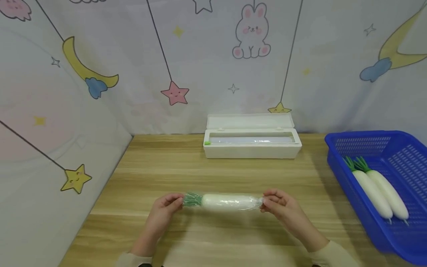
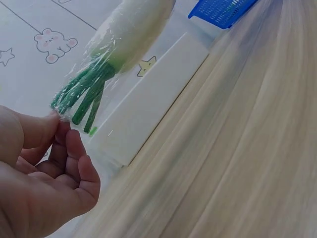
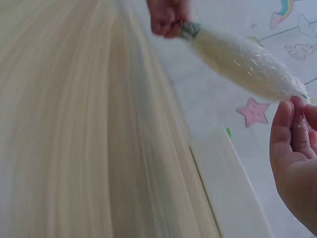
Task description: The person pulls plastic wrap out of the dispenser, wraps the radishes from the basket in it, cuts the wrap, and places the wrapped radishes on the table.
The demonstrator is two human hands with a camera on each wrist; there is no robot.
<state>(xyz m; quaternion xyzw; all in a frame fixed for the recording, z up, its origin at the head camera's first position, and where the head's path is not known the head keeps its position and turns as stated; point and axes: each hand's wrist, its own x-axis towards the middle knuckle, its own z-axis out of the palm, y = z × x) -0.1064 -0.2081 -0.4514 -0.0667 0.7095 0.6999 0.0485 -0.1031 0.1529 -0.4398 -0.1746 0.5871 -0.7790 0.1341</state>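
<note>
A white radish (image 1: 227, 201) wrapped in clear plastic film is held level above the wooden table, its green stalks (image 2: 86, 94) to the left. My left hand (image 1: 166, 209) pinches the film at the stalk end between thumb and fingers. At the other end, my right hand (image 1: 283, 207) pinches the gathered film past the radish's tip. In the left wrist view the film (image 2: 101, 54) lies over the stalks and shows shiny creases. The right wrist view shows both hands at opposite ends of the wrapped radish (image 3: 242, 62).
Behind the radish stands a white cling film box (image 1: 252, 151) with its lid raised and a film roll (image 1: 250, 139) inside. A blue plastic basket (image 1: 347, 200) on the right holds two unwrapped radishes (image 1: 380, 193). A patterned cloth backdrop (image 1: 213, 66) hangs behind the table (image 1: 150, 163).
</note>
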